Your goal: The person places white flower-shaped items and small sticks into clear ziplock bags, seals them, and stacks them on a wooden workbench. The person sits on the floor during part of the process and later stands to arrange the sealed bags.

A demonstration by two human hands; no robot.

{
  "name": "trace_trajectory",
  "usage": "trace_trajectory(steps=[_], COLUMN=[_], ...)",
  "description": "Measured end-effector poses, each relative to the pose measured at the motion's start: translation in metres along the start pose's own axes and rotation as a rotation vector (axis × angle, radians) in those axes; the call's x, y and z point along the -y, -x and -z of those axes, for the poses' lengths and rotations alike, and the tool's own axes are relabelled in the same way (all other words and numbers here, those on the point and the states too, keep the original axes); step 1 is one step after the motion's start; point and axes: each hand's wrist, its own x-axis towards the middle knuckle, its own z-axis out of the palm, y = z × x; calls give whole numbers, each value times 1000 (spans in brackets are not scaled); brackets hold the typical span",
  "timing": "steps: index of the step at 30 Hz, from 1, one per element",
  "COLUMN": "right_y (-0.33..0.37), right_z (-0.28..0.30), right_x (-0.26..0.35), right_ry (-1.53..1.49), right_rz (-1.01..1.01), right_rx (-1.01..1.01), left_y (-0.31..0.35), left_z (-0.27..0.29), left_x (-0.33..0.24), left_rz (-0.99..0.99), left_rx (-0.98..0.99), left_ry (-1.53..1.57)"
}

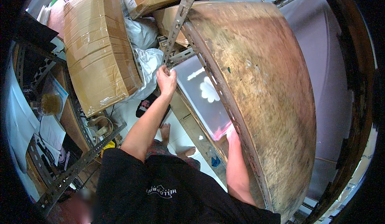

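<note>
A flat, rectangular grey panel (198,91) with a pale rim and a white flower-like shape lies slanting on the lower level of a rack, partly under the worn wooden top. My left hand (166,80) is at its far left corner, fingers curled in beside a metal upright; the corner seems to be between them. At the near end, my right hand (231,132) reaches under the edge of the wooden top and touches the panel's near right corner. Its fingers are partly lost in pink glare, so their grip does not show.
The stained wooden top (256,83) fills the right, edged with slotted metal. A metal upright (180,23) rises beyond the panel. Left stand a large taped cardboard box (94,51) and white plastic bags (146,69). A cluttered metal shelf (76,172) is nearer. A blue scrap (215,161) lies low.
</note>
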Motion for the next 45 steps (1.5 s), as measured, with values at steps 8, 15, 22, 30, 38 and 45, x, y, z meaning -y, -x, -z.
trace_trajectory(steps=[8,15,22,30,38,45], right_y=[-1,1,1,4,5,5], right_z=[-6,-5,-5,-1,-1,-4], right_x=[4,3,7,3,5,9], right_ry=[21,26,29,12,12,5], right_rz=[-8,-17,-14,-25,-26,-20], right_rx=[0,-4,-6,-23,-31,-31], left_y=[-7,3,-23,-34,-45,-54], left_z=[27,15,-7,-23,-40,-50], left_x=[-21,-35,-51,-66,-59,-44], left_rz=[-362,-736,-445,-230,-200,-189], left_rx=[49,152,573,653,667,728], left_ry=[-374,-500,-979,-1080,-1094,-1111])
